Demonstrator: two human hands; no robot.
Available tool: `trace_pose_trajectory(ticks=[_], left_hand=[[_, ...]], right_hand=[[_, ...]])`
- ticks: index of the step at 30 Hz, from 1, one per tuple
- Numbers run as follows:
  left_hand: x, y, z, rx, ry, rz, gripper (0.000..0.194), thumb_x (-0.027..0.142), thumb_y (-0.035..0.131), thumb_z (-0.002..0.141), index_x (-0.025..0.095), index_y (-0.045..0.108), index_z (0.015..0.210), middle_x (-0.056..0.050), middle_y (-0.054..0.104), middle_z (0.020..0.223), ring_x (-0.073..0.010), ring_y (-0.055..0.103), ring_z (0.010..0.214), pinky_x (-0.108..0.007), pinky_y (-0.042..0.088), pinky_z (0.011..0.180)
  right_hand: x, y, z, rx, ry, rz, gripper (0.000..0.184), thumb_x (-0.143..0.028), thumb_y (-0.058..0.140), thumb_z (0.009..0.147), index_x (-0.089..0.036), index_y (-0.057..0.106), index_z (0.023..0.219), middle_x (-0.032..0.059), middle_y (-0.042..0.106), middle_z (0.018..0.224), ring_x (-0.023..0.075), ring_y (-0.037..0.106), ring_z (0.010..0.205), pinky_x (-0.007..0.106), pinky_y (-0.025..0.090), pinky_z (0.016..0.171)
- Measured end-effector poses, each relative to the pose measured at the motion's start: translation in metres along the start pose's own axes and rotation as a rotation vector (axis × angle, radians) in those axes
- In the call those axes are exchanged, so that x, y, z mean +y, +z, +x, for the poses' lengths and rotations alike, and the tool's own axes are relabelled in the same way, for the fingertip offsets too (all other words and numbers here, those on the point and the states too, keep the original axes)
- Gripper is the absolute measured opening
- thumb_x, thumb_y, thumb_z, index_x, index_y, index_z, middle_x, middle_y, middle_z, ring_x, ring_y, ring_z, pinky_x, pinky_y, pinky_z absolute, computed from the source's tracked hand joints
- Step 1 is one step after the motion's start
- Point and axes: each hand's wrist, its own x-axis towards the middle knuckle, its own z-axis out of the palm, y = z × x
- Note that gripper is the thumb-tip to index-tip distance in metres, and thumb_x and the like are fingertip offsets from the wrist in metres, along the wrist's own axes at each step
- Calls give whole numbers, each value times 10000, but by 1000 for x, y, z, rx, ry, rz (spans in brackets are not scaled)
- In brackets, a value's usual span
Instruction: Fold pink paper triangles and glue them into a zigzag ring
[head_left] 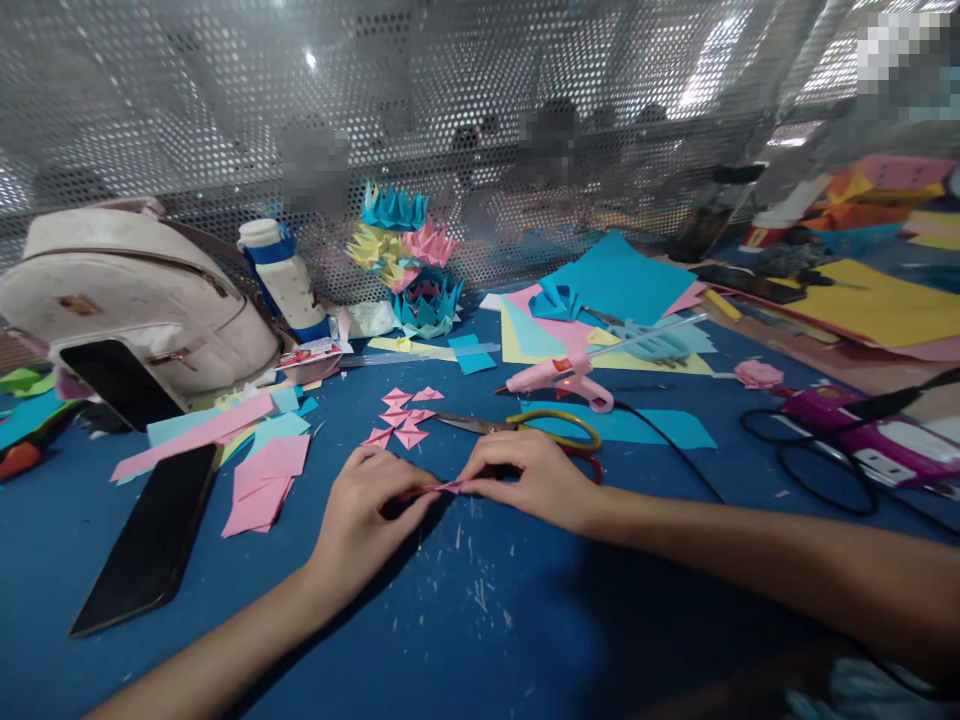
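Observation:
Between my two hands is a small piece of pink paper (452, 487), pinched from both sides just above the blue table. My left hand (369, 505) grips its left end with thumb and fingers, and my right hand (536, 480) grips the right end. The fingertips hide most of the paper. Several folded pink paper pieces (396, 416) lie just beyond my left hand. Scissors (555, 428) with yellow and red handles rest behind my right hand. A pink glue gun (559, 376) lies farther back, its cord trailing right.
At left are pink paper squares (262, 485), a black phone (154, 540), a backpack (135, 290) and a white-and-blue bottle (285, 280). Folded paper flowers (409, 250) stand at the back. Coloured sheets (622, 275) and a purple-and-white power strip (870, 435) with black cables occupy the right.

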Motion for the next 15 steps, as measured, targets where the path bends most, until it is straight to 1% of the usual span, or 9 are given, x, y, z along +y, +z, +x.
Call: trace_pose_trajectory(ticks=[3,7,10,15], left_hand=[[1,0,0,16,42,24,133,303,625,965,249,714,881,11,762,825,-156,658,716,-373,410,810],[3,-1,1,21,72,53,114,275,640,957,254,706,866,28,761,820,-148,656,706,-374,398,823],[5,-1,2,25,86,44,93,240,649,947,250,694,865,39,759,818,-143,655,700,-375,388,831],[6,-2,3,12,83,25,112,236,636,953,245,691,856,38,758,813,-144,660,706,-372,381,830]], right_hand=[[3,2,-1,3,-79,-36,156,-307,657,927,-190,739,863,34,743,830,153,674,771,267,494,728],[3,2,-2,-19,-130,-74,147,-297,631,945,-201,730,893,27,740,845,146,673,779,261,497,713],[1,1,-2,-22,-150,-82,145,-310,636,943,-198,719,906,28,734,857,142,667,782,258,496,711],[-2,-1,-2,-14,-169,-69,159,-342,669,924,-186,700,936,30,720,868,129,653,760,244,487,694]])
